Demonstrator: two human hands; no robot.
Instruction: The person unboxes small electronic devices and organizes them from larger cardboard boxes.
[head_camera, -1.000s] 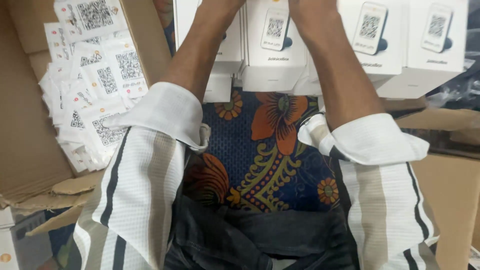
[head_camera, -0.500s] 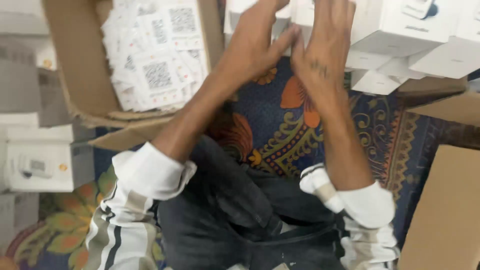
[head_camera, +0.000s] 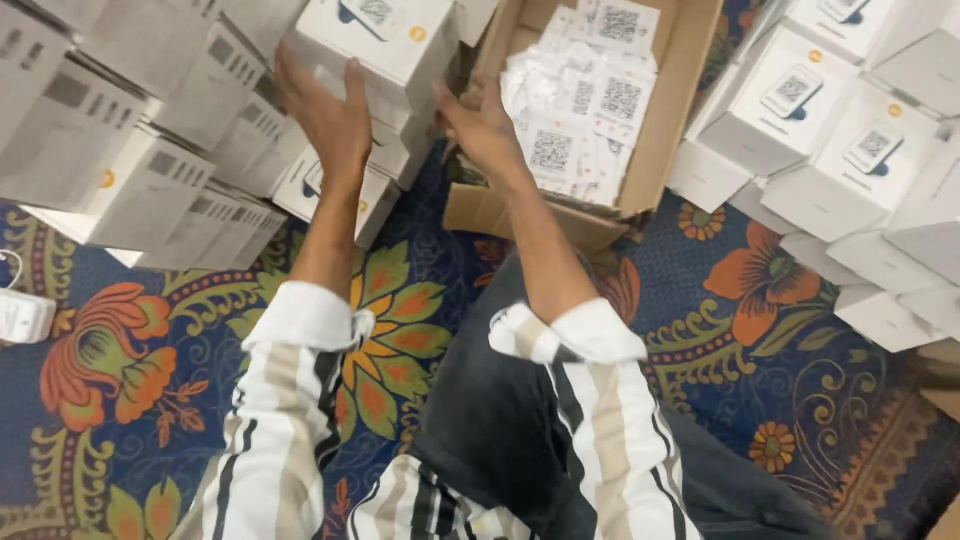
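Two hands flank a stack of white boxes at the pile's edge.

The left hand (head_camera: 330, 115) and right hand (head_camera: 482, 125), fingers spread, press flat against opposite sides of the white boxes (head_camera: 385, 90) beside the cardboard carton (head_camera: 660, 130). They look light, stiff and smooth-sided; squeezing the flat side walls probably holds them best.

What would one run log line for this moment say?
left hand: open, against white box stack | right hand: open, at stack's other side | cardboard carton: code sheets inside | floor: floral carpet
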